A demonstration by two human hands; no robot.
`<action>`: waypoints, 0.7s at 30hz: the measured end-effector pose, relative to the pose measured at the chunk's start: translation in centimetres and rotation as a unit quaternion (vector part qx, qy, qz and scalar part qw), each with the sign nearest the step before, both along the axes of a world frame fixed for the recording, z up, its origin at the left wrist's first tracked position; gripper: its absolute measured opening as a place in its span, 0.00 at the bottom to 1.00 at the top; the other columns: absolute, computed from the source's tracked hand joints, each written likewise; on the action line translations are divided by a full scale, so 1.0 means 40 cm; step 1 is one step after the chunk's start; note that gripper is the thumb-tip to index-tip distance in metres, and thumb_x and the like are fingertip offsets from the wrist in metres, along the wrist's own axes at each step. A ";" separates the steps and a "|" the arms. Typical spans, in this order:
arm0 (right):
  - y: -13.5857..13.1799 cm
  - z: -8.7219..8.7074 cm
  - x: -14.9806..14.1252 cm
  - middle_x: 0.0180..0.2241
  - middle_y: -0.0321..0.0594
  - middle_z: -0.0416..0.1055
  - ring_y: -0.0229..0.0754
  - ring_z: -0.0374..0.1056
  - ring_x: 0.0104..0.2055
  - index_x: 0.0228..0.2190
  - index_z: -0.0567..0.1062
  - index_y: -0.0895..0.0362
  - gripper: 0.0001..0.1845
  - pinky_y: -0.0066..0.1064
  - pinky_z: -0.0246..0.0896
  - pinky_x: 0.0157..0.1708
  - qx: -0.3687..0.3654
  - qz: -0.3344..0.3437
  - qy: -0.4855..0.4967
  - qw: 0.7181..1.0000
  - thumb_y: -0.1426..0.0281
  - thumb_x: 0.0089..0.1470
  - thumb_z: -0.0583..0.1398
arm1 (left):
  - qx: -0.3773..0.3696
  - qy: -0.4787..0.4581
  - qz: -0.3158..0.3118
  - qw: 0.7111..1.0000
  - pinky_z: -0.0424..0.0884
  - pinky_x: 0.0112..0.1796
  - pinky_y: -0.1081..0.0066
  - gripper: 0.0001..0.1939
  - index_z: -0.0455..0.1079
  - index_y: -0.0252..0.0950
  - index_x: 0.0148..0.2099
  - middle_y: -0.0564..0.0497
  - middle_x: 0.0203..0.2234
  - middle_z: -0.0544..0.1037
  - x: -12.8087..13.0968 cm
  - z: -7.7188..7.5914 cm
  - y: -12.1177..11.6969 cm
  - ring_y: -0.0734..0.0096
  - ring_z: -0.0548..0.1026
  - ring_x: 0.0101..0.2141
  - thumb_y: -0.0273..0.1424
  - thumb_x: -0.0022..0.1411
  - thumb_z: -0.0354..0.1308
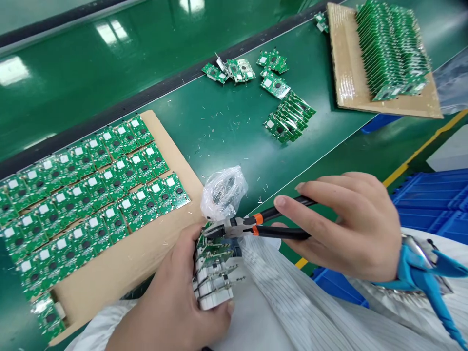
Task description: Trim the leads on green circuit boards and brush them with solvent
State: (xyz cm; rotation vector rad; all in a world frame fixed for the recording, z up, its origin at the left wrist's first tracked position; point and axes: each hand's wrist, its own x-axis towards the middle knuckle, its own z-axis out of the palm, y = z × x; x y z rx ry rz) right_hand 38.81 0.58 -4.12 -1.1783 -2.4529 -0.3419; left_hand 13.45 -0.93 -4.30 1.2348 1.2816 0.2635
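My left hand is closed round a stack of small circuit boards, held on edge with thin pins sticking out to the right. In my right hand is a pair of cutting pliers with black handles and orange bands. The plier jaws lie at the top of the stack, by the pins; whether they touch a pin I cannot tell. Just beyond the jaws sits a clear plastic bag with metal clippings in it. A blue strap is round my right wrist.
A cardboard sheet at left carries rows of green boards. Loose boards and scattered clippings lie on the green table. Another cardboard piece at far right holds densely stacked boards. Blue crates stand below the edge.
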 end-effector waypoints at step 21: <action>0.027 0.033 0.013 0.31 0.41 0.68 0.42 0.61 0.32 0.42 0.70 0.54 0.13 0.36 0.53 0.28 0.036 0.036 -0.036 0.998 0.69 0.52 0.60 | 0.000 0.016 -0.039 0.999 0.69 0.43 0.58 0.37 0.55 0.43 0.56 0.47 0.47 0.70 -0.010 -0.005 0.008 0.53 0.71 0.46 0.28 0.41 0.60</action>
